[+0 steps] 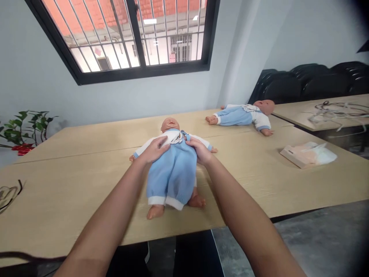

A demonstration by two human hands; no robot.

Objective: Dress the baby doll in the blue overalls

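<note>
A baby doll (170, 124) lies on its back on the table, head away from me and bare feet toward me. It wears a white long-sleeved top (174, 136) and light-blue overalls (173, 169) with white cuffs. My left hand (155, 150) rests on the left side of the overalls' upper edge, fingers stretched and thumb apart. At the right upper edge, my right hand (199, 149) has its fingers closed on the overalls' cloth, beside a small blue strap (185, 134). That hand's lower fingers are partly hidden.
A second doll (242, 115) in similar clothes lies at the back right of the table (86, 184). An opened tissue pack (308, 154) sits on the right. Cables lie at the left edge and on another table (305, 115). Stacked black chairs (311, 82) and a plant (23, 129) stand beyond.
</note>
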